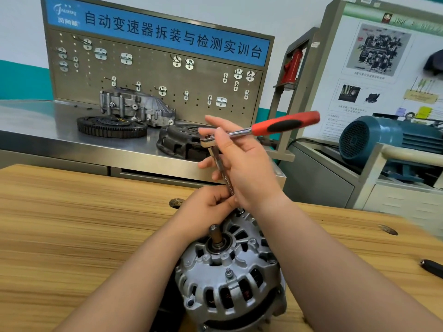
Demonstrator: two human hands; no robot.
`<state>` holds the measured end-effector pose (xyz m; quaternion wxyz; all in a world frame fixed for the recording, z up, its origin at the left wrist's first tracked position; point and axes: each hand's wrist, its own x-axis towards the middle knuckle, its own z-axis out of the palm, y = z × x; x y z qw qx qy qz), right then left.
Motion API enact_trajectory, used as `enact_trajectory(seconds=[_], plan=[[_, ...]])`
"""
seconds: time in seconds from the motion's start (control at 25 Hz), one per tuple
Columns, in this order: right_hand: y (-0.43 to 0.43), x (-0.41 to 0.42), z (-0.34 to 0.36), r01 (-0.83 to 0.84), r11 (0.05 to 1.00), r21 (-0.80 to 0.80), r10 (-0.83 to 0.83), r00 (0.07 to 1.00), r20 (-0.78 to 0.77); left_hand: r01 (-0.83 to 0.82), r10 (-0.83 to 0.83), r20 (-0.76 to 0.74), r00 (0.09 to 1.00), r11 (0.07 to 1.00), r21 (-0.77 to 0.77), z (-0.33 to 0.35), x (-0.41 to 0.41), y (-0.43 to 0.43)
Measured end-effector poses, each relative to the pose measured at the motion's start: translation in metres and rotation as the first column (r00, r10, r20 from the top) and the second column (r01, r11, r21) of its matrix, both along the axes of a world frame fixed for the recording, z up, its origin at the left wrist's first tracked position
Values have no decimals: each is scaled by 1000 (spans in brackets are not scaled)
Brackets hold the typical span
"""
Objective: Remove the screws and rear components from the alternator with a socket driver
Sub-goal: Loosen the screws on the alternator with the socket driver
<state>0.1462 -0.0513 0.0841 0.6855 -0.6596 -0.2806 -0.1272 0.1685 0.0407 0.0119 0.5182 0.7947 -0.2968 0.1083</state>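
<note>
Alternator [225, 271] sits shaft-up on the wooden tabletop [72, 224]. Right hand [242, 164] is curled round the head end of the red-handled socket driver [285, 124]. Left hand [206, 207] grips the driver's lower shaft, right at the alternator's far edge.

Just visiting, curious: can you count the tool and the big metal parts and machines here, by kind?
Silver finned alternator: 1
Red-handled ratchet socket driver: 1
Black toothed ring gear: 1
Dark round clutch cover: 1
Silver cast metal housing: 1
Blue electric motor: 1
Red cylinder in grey frame: 1
Total: 7
</note>
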Motion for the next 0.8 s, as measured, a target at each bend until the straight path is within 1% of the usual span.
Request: enact_trajectory(seconds=[0.08,0.12,0.16,0.28,0.32,0.36,0.44,0.48,0.52,0.56,0.68,0.72,0.8], plan=[[1,-2,-2,87,988,-130,-66,985,158,-52,52,0,999,999,6,1,-1,0],[2,-2,-3,105,984,-147,-77,981,179,-69,69,-4,998,998,3,2,-2,0],[2,-1,-3,92,988,-124,-74,986,148,-71,71,-15,997,997,-1,1,-1,-1],[1,2,3,-21,995,93,32,993,-116,-22,21,-47,999,1000,-18,2,-2,-2],[1,3,3,-41,991,129,59,989,-138,-4,3,-46,999,1000,-22,1,-2,-1],[0,3,2,-44,992,117,57,993,-108,15,-16,-41,999,999,-29,1,-2,-1],[1,2,-2,-9,1000,20,9,1000,22,26,-27,-25,999,999,-44,2,-3,1],[2,2,-3,6,1000,-12,-5,998,60,16,-16,-21,1000,999,-44,1,-2,1],[3,2,-3,1,1000,-13,0,998,60,-1,0,-21,1000,999,-36,1,-1,0],[3,2,-2,-15,1000,11,15,1000,27,-18,17,-27,999,999,-29,1,0,-1],[0,3,3,-42,991,129,61,988,-143,-22,21,-31,999,1000,-17,1,0,-1],[0,3,3,-42,990,133,63,985,-159,0,0,-38,999,1000,-22,0,0,-1],[1,4,2,-47,994,102,59,990,-127,41,-44,-53,998,998,-50,0,0,1]])
